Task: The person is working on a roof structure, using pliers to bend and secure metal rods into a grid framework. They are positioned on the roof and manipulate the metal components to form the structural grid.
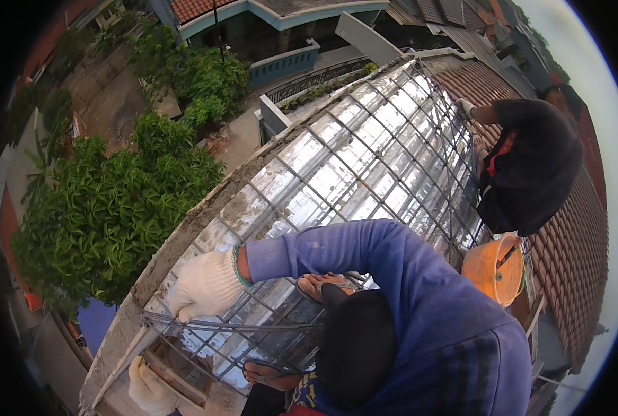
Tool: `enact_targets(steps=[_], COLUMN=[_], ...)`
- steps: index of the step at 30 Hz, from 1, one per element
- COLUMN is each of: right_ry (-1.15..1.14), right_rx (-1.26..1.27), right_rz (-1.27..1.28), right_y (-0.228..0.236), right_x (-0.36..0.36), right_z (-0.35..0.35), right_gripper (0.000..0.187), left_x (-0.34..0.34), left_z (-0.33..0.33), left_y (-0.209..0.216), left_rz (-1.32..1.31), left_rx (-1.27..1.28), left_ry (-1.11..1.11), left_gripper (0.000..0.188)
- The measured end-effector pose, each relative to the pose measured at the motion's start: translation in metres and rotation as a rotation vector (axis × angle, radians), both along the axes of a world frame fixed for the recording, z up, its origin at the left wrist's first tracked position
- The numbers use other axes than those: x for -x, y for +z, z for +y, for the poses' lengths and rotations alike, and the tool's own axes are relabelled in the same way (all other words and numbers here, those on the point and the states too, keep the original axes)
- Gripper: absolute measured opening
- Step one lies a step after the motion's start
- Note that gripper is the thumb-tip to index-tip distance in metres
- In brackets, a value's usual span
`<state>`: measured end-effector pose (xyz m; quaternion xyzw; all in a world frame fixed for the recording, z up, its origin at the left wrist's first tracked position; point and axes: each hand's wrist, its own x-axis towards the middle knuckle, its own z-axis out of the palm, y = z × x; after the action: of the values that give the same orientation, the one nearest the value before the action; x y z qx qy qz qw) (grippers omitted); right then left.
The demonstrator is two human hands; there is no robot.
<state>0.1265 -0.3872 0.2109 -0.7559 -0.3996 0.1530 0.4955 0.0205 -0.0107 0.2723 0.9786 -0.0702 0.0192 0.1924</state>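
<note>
My right hand (205, 286), in a cream knit glove with a green cuff, reaches left at the end of a blue sleeve. Its fingers are curled down on the thin steel rebar (240, 326) near the slab's left corner. Lower down, my left hand (149, 390), also gloved, is beside the wooden frame of an opening; its fingers are stretched out and nothing shows in them. The rebar forms a grid (354, 163) over shiny corrugated metal sheets (309, 156). Under me, my sandalled feet (274, 376) stand on the grid.
A co-worker (537, 156) in dark clothes crouches at the upper right, a gloved hand at the grid's far side. An orange bucket (492, 270) stands between us. A rough concrete edge (191, 215) runs along the left, with trees (115, 215) far below. Tiled roof (569, 256) slopes at right.
</note>
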Motion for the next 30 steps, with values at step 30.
enact_targets(steps=[30], right_ry=[-0.741], right_rx=[0.150], right_rz=[0.228], right_y=[-0.090], right_x=[-0.018], right_z=[-0.104], right_gripper=[0.038], left_x=[0.002], left_z=[0.180], left_y=[-0.099], left_rz=[0.382], left_rx=[0.288], left_ry=[0.389], left_gripper=[0.033])
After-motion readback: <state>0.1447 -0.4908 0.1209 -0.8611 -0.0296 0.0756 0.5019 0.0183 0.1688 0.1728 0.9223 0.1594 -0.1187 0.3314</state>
